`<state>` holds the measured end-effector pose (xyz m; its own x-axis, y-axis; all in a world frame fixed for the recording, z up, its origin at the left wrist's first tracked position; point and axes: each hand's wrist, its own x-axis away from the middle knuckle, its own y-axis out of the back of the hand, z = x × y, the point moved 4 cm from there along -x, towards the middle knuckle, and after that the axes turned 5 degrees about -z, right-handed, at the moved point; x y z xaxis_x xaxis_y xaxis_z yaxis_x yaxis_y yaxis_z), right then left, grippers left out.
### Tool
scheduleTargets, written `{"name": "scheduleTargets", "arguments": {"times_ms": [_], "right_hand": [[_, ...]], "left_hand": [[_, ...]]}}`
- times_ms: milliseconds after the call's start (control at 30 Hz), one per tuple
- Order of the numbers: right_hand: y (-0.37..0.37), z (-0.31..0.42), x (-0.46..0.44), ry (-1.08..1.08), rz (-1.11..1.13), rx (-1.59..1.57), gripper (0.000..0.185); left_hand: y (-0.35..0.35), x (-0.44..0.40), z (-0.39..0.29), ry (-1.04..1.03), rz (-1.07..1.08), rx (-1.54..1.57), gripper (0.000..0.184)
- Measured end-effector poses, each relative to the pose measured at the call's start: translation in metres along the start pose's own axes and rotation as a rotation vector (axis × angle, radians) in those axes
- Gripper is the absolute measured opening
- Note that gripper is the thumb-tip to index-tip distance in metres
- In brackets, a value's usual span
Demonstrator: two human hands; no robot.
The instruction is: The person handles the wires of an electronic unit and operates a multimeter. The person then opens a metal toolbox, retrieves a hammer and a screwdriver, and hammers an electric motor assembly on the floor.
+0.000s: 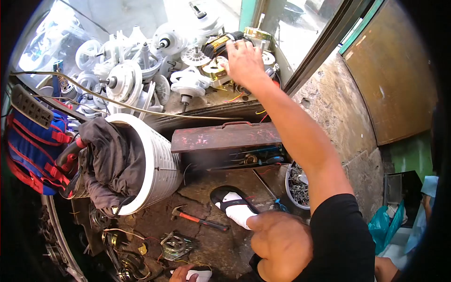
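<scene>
My right hand (245, 62) reaches onto the cluttered ledge, fingers bent and apart. Its fingertips are over a black and yellow item (220, 43), and the thumb lies beside a gold-coloured motor part (214, 69); whether it presses on either is unclear. Another gold-coloured motor part (257, 34) stands just behind the fingers. At the bottom edge, partly cut off, my left hand (182, 273) shows fingers slightly apart near a white sock (202, 275). A round metal motor part with wires (176, 246) lies on the floor above it.
White plastic fan gearboxes (124, 80) crowd the ledge. Below are a rusty metal toolbox (225, 137), a white basket (162, 164) with dark cloth, and a bucket of screws (297, 188). A hammer (199, 219) and screwdriver (268, 188) lie on the floor.
</scene>
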<state>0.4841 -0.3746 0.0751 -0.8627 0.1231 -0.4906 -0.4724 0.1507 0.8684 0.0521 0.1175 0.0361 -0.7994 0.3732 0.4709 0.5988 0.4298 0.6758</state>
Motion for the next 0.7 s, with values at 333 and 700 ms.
{"name": "scheduleTargets", "arguments": {"times_ms": [333, 700], "right_hand": [[-0.018, -0.039, 0.301, 0.121, 0.556, -0.419, 0.046], [-0.062, -0.054, 0.343, 0.013, 0.27, -0.191, 0.052]], "left_hand": [[-0.004, -0.003, 0.01, 0.013, -0.059, -0.037, 0.036], [-0.095, -0.236, -0.048, 0.142, -0.046, 1.207, 0.05]]}}
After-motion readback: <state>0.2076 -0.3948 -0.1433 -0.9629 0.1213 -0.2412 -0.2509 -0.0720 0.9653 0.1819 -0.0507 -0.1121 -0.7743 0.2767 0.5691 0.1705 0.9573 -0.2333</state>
